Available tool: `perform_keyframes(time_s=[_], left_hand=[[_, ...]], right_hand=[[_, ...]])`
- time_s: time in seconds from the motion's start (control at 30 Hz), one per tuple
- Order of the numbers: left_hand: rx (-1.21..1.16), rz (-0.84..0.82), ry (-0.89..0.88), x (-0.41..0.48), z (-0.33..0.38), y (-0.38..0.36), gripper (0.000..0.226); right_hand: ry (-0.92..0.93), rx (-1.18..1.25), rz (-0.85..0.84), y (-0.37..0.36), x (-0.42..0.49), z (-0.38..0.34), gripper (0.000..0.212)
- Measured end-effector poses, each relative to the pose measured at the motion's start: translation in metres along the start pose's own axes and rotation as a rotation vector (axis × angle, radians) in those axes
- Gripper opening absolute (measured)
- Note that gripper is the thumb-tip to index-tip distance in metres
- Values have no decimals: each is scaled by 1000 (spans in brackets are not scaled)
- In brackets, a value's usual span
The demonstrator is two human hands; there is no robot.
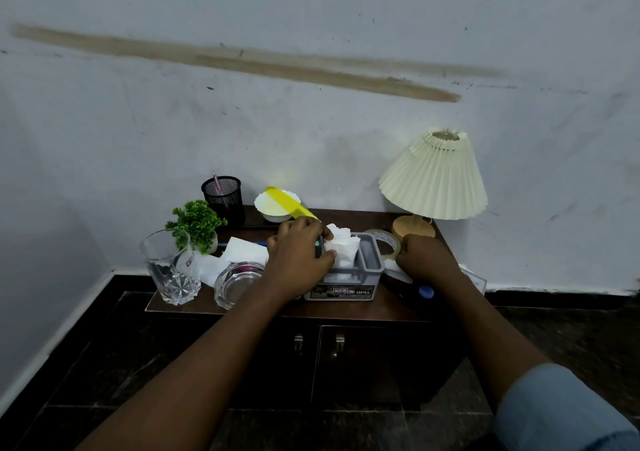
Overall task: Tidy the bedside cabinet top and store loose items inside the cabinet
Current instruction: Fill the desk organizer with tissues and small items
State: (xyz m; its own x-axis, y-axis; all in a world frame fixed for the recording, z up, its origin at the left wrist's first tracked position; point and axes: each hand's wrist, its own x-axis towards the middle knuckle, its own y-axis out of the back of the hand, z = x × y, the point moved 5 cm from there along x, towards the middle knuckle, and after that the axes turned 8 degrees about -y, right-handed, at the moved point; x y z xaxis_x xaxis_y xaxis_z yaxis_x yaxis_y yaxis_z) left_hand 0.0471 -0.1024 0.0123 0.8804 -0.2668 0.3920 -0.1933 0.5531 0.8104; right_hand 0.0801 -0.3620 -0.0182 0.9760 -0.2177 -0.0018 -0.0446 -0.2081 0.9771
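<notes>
Mid-gathering: pinches crumpled white tissue (343, 242) with left hand (298, 256) in grey plastic organiser box (372, 255) on dark cabinet top (346, 309); grips clear tape roll (383, 237) with right hand (426, 260) beside it. Next, probably boxing tape.

Both forearms reach forward, the right with a blue sleeve (561, 409) at the elbow. The left hand (298, 253) covers the left end of the grey organiser (372, 260), thumb and forefinger pinching white tissue (341, 242). The right hand (427, 258), just right of the organiser, curls its fingers (401, 253) onto a tape roll (382, 239).
</notes>
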Motion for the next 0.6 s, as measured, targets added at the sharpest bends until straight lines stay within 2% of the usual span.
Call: perform_keyframes(time_s=[0.1, 0.2, 0.33, 0.4, 0.5, 0.6], left_hand=[[12, 6, -2, 0, 1, 2, 25], [3, 31, -4, 1, 2, 4, 26], [-64, 133, -27, 1, 10, 14, 25], [-171, 220, -83, -1, 17, 24, 21], [-502, 352, -119, -3, 22, 39, 22], [-677, 318, -85, -4, 26, 45, 38]], right_hand=[[-7, 60, 10, 10, -3, -1, 24], [19, 99, 86, 30, -13, -4, 11], [162, 169, 193, 69, -32, -18, 12], [253, 208, 229, 89, -44, -30, 10], [432, 331, 240, 114, -66, -52, 13], [559, 410, 164, 121, -85, -71, 23]])
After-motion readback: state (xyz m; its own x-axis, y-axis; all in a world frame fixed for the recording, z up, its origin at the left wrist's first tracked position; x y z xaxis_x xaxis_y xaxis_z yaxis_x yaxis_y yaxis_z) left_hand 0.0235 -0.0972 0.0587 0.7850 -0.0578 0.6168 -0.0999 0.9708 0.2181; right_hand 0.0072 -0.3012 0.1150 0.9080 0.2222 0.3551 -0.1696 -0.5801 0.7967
